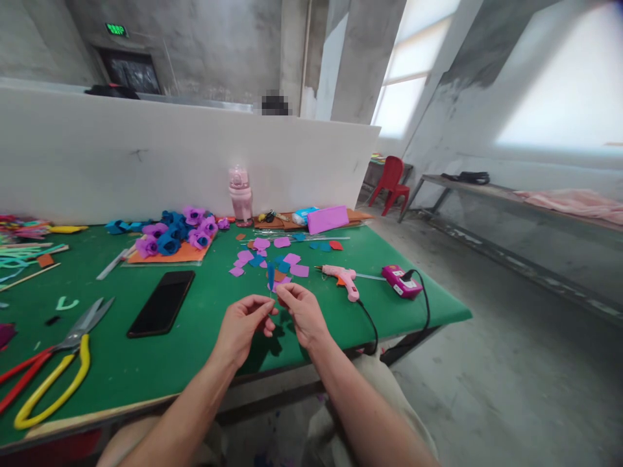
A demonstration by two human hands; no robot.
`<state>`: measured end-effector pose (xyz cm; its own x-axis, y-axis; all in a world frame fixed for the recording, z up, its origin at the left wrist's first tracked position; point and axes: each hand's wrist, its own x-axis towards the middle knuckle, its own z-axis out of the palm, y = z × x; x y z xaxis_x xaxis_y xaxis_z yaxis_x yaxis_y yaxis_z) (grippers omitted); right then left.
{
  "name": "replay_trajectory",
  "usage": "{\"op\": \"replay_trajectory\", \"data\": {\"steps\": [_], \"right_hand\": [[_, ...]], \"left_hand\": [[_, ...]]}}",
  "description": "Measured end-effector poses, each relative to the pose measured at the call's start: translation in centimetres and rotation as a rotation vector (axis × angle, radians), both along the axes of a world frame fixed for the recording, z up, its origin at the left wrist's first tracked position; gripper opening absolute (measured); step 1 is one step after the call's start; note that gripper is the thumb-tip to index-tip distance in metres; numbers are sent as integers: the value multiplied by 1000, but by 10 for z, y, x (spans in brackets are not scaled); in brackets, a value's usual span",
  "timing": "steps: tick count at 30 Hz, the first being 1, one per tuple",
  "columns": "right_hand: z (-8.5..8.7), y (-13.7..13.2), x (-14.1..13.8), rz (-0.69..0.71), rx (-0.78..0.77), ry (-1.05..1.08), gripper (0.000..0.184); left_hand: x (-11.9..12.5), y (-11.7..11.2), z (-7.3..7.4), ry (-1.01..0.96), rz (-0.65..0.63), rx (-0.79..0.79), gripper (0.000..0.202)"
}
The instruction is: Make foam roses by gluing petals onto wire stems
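Observation:
Close to the table's front edge, my left hand (250, 321) pinches a thin stem, of which only a short part shows. At its top stands a narrow, upright blue paper petal (270, 275). My right hand (302, 310) is closed in a pinch at the petal's lower end, fingertips almost against the left ones. Behind both hands lie loose purple paper petals (299, 270), with blue and brown ones among them. To the right rests a pink glue gun (341, 277), a clear glue stick out of its back.
A phone (162, 303) and scissors (73, 344) lie left. Finished paper flowers (168, 242) sit on orange sheets. A pink bottle (240, 194) stands by the white partition (185, 149). The glue gun's cord hangs over the edge near a magenta power box (402, 281). Someone's head shows beyond the partition.

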<state>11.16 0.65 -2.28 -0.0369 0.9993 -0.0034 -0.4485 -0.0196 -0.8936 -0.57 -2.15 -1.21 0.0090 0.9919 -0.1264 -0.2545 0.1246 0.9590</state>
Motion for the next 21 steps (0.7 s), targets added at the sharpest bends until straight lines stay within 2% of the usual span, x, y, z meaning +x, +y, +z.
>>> {"op": "replay_trajectory", "data": {"steps": [10,16,21], "right_hand": [[12,-9,0,26,124,-112,14],[12,-13,7,-102,500,-368,2],[14,-18,6,-137,595,-429,6]], "left_hand": [[5,-8,11,98,15,83,21],[1,-11,15,204,47,202,13],[-6,-12,14,391,67,367,7]]}}
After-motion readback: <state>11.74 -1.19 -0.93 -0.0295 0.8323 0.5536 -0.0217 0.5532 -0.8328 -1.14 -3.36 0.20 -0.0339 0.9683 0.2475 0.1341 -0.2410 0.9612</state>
